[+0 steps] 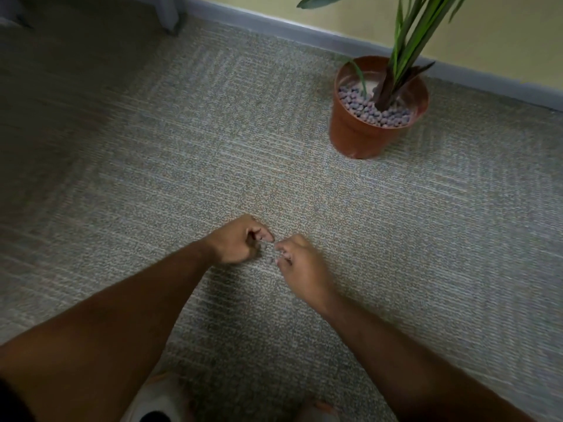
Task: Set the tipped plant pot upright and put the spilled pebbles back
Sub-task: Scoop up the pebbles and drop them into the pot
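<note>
The fingers (pixel 268 236) of the left hand (pixel 240 240) are curled in, thumb against fingertips, low over the carpet (pixel 182 153); whether pebbles are pinched inside cannot be told, since the grip is small and blurred. The fingers of the right hand (pixel 301 263) are likewise drawn together at their tips, just beside the left hand, and what they enclose, if anything, is hidden. Between the two hands a few small greyish loose pebbles (pixel 269 259) can just be made out on the carpet, near the middle of the scene.

Farther out, at the far right beside the skirting board (pixel 274 28), the plant pot (pixel 362 132) is seen standing upright, well apart from both hands. It is an orange-brown pot with a green-leaved plant (pixel 408 47) rising from it. Inside, grey-purple pebbles in the pot (pixel 370 109) are heaped along the near and left part of the rim, while a paler bare patch is left toward the far side.

The righting of the pot is judged to be done. Most of the spill appears to have been returned, as hardly any stones are seen elsewhere on the floor. What seems left is the gathering of the last stray stones under the hands and their carrying across to the pot
</note>
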Available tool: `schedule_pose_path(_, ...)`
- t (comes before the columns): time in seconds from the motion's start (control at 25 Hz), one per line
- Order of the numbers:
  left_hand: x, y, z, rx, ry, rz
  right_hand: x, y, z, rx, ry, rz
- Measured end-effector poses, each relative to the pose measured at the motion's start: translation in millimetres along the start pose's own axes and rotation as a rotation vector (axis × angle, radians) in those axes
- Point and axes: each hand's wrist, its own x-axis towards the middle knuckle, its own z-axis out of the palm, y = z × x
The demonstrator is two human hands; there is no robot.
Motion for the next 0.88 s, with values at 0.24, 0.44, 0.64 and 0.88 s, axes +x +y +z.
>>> schedule_pose_path(0.24,-1,-9,13,0.241,0.063,0.096,-7,-7,8,-0.348,0.021,-0.289)
schedule_pose_path(0.44,2,-5,16,0.300,0.124,0.118,-5,-5,7,-0.514,0.008,-0.459)
schedule_pose_path(0.64,14,16,27,0.065,0.216,-0.038,0,0,4,-0.257,0.087,-0.169)
schedule_pose_path(0.88,44,55,43,-0.649,0.350,-0.402,16,-8,-25,0.792,0.206,0.568)
